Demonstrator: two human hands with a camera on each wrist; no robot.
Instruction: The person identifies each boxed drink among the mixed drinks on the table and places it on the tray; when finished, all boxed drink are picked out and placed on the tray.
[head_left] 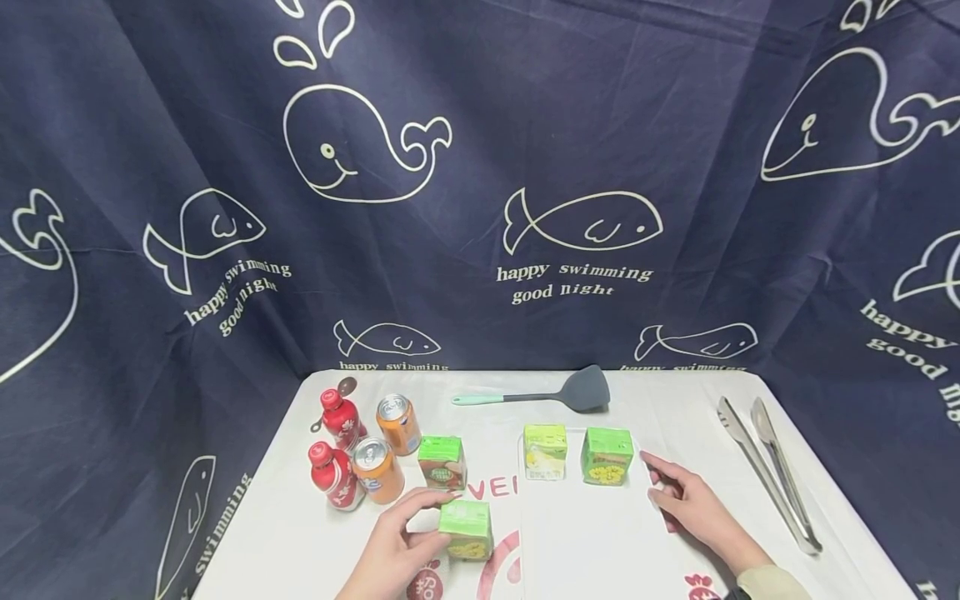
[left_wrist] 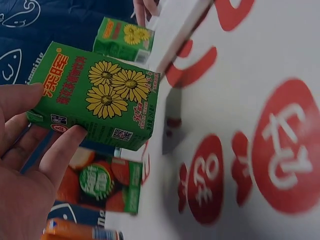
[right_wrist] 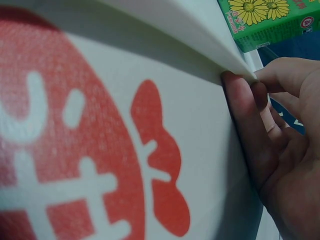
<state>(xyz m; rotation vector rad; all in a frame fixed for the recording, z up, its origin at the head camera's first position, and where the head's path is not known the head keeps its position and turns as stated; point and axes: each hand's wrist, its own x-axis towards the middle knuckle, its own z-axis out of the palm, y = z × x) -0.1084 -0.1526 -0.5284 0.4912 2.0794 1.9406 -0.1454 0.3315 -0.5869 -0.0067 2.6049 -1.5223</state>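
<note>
Right of orange cans (head_left: 380, 477), left grip (head_left: 392, 543) pinches a green carton (head_left: 467, 525), right grip (head_left: 693, 504) a white board (head_left: 588, 542).

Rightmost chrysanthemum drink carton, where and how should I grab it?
Probably best pinched across its left and right sides: the chrysanthemum drink carton is boxy with flat faces, and a gap separates it from the yellow-green carton. Come from the near right, where the right hand is.
</note>
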